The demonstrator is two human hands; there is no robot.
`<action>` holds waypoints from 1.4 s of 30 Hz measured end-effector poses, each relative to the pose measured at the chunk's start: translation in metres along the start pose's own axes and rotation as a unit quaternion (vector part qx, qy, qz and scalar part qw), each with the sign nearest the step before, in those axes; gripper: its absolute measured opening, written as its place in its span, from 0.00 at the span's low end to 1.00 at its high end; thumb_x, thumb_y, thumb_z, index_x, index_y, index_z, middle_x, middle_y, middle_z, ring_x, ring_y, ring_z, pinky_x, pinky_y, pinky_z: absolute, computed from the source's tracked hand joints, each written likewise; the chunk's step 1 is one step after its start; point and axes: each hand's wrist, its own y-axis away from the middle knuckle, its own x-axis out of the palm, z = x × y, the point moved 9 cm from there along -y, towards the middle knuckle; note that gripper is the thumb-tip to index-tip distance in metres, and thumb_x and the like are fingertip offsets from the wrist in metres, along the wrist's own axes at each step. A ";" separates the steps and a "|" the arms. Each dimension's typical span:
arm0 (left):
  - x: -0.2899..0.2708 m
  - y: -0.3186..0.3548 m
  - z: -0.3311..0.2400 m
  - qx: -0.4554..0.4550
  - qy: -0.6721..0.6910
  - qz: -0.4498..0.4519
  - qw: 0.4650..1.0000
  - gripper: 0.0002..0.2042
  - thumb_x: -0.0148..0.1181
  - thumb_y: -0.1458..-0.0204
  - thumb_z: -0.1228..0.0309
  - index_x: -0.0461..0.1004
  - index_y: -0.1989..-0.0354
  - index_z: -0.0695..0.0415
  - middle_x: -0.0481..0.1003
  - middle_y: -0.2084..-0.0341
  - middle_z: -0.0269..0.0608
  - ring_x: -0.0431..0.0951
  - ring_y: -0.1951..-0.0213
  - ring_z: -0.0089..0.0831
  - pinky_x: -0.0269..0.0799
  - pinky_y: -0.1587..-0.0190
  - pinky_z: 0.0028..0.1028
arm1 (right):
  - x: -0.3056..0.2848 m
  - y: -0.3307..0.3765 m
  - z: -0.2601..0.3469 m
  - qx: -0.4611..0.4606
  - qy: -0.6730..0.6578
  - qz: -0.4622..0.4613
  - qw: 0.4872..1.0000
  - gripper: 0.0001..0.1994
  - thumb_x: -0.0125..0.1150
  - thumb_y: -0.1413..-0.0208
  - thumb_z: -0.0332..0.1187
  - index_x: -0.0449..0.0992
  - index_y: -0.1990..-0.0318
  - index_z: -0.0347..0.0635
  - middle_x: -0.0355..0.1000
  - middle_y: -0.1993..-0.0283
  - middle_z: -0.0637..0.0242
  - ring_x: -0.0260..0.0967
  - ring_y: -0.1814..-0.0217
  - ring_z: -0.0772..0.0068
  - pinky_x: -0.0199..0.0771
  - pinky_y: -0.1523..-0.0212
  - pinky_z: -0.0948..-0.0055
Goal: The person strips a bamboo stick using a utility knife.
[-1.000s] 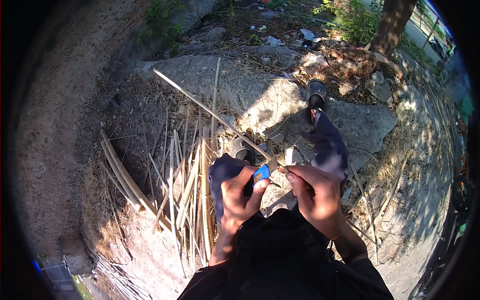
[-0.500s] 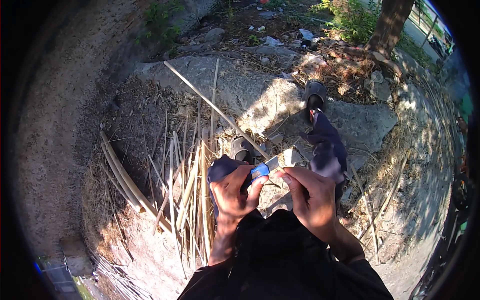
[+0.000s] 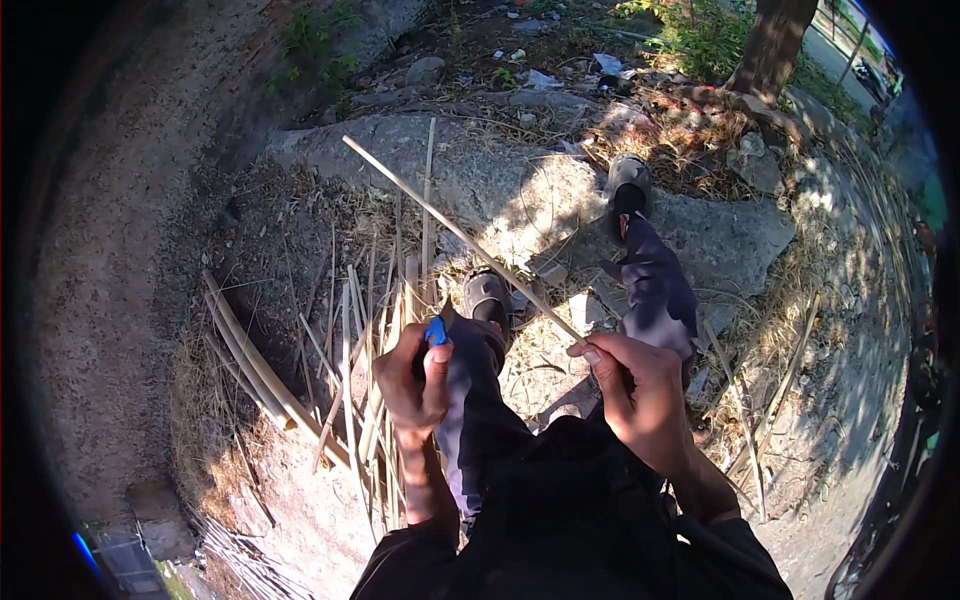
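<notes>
Bamboo is what the right hand (image 3: 640,400) is gripping: one long stick (image 3: 460,238) pointing to 10 o'clock. The left hand (image 3: 415,380) is squeezing a blue knife (image 3: 435,331), off the stick. More sticks (image 3: 370,350) are waiting on the ground.

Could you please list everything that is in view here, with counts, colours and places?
long stick: one, pale tan, held at its near end by the right hand, slanting up-left
blue tool: one, blue, in the left hand
cut sticks: many, tan, on the ground at left
rock slab: one, grey, ahead
tree trunk: one, brown, top right
shoes: two, grey, on the slab's edge
left hand: gripping the tool
right hand: gripping the stick
</notes>
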 end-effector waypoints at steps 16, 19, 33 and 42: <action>0.049 0.013 -0.033 0.025 0.035 0.071 0.997 0.11 0.71 0.38 0.66 0.81 0.60 0.62 0.77 0.82 0.42 0.80 0.81 0.33 0.71 0.75 0.31 | 0.015 -0.008 0.009 -0.041 -0.123 0.018 0.991 0.11 0.62 0.31 0.21 0.79 0.44 0.27 0.81 0.64 0.58 0.72 0.70 0.78 0.69 0.68 0.74; 0.052 0.013 -0.037 0.051 0.026 0.089 0.994 0.12 0.72 0.38 0.65 0.81 0.60 0.63 0.78 0.81 0.42 0.80 0.82 0.33 0.71 0.76 0.31 | 0.015 -0.009 0.006 -0.019 -0.058 0.042 0.997 0.10 0.61 0.30 0.23 0.80 0.45 0.30 0.83 0.61 0.49 0.81 0.68 0.59 0.76 0.67 0.67; 0.054 0.013 -0.040 0.083 0.015 0.071 0.994 0.14 0.74 0.41 0.64 0.82 0.61 0.63 0.78 0.82 0.42 0.81 0.83 0.36 0.72 0.77 0.31 | 0.013 -0.008 0.016 -0.012 -0.019 0.050 0.998 0.10 0.59 0.30 0.21 0.79 0.45 0.27 0.83 0.57 0.47 0.84 0.63 0.53 0.80 0.64 0.64; 0.048 0.008 -0.040 0.094 -0.024 0.053 0.994 0.12 0.76 0.44 0.64 0.83 0.62 0.60 0.80 0.80 0.40 0.82 0.81 0.36 0.74 0.76 0.31 | 0.016 -0.004 0.023 -0.029 0.000 0.022 0.999 0.10 0.58 0.31 0.19 0.79 0.46 0.28 0.83 0.56 0.50 0.84 0.62 0.51 0.82 0.62 0.61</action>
